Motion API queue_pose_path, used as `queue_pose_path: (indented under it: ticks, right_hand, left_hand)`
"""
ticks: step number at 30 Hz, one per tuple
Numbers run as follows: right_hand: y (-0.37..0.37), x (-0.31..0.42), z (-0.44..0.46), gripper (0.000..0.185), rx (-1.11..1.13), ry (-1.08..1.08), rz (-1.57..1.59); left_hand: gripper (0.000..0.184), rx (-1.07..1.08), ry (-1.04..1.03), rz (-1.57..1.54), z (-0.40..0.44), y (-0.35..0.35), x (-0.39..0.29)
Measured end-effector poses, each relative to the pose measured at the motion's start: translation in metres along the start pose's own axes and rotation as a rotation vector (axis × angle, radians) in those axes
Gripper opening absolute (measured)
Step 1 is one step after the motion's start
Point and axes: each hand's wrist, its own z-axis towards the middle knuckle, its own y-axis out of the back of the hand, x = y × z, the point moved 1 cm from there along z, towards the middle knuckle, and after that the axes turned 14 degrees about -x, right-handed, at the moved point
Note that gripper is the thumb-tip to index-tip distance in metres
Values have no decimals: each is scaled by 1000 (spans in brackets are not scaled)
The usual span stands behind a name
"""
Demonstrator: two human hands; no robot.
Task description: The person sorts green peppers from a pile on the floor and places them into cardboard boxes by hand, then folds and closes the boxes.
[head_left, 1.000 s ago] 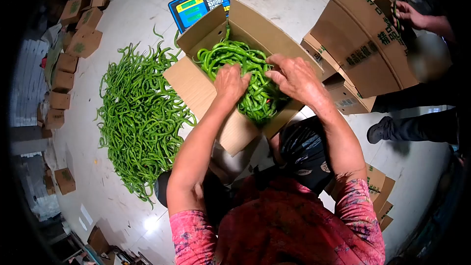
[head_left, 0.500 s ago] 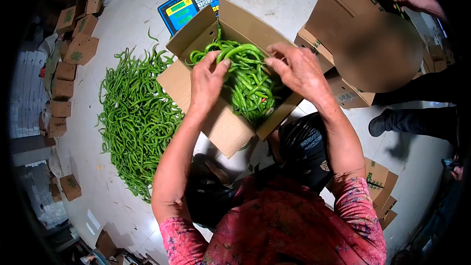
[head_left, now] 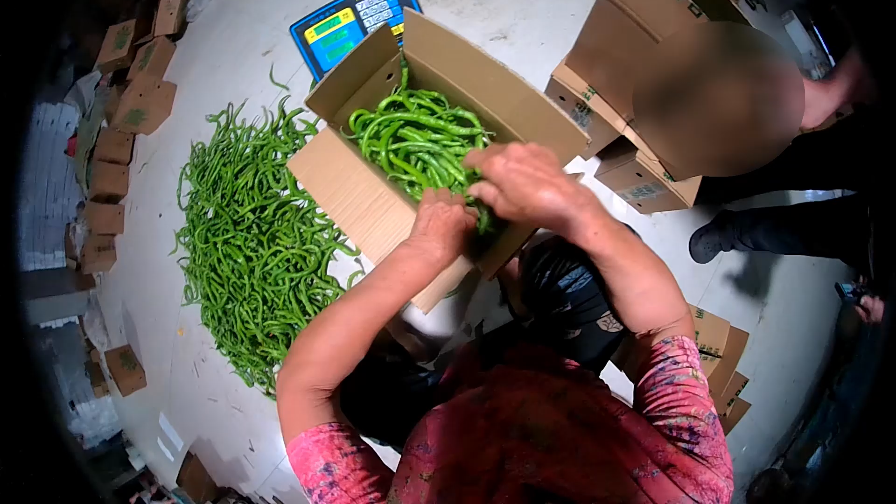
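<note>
An open cardboard box (head_left: 341, 196) stands tilted in front of me, with long green peppers (head_left: 415, 135) inside. My left hand (head_left: 444, 222) reaches over the near wall, its fingers bent down into the peppers at the near end; the fingertips are hidden. Just right of it, my right hand (head_left: 527, 185) is over the peppers with its fingers curled, and whatever lies between them is too hidden to name. To the left, a large heap of green peppers (head_left: 252, 252) lies on the floor.
Behind the box is a blue scale display (head_left: 350, 23) with keys. Printed cartons (head_left: 616, 47) stand at the right beside another person's dark-clothed leg (head_left: 793, 229). Small boxes (head_left: 145, 103) line the left side. More flattened cartons (head_left: 719, 355) lie at lower right.
Both hands have moved down towards the box's near end. The left hand has left the middle of the peppers, where it pinched some. The other person's hand has moved down.
</note>
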Motion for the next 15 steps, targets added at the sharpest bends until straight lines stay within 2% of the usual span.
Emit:
queue_pose_path:
  ticks: [2, 3, 5, 6, 9, 11, 13, 14, 15]
  right_hand:
    - [0, 5, 1, 26, 36, 49, 25]
    - [1, 7, 0, 25, 49, 65, 34]
    - [-7, 2, -1, 21, 6, 111, 33]
    - [-3, 2, -6, 19, -62, 196, 81]
    - [1, 9, -4, 18, 27, 169, 38]
    - [-12, 3, -8, 18, -69, 203, 25]
    - [-15, 7, -8, 19, -76, 213, 51]
    - [-5, 7, -14, 21, -92, 284, 10]
    - [-13, 5, 1, 25, 184, 143, -81]
  left_hand:
    - [14, -5, 47, 117, 15, -4, 4]
    - [12, -154, 26, 154, 15, 0, 6]
    - [12, 11, 67, -49, 13, 14, -9]
    - [13, 28, 31, -47, 10, 15, -13]
    - [17, 60, -23, -27, -4, 24, 2]
    - [26, 39, 53, -249, -9, 54, 19]
    - [33, -199, 130, -422, -25, 88, 28]
    - [33, -220, 134, -508, -38, 101, 42]
    - [35, -225, 172, -523, -53, 113, 59]
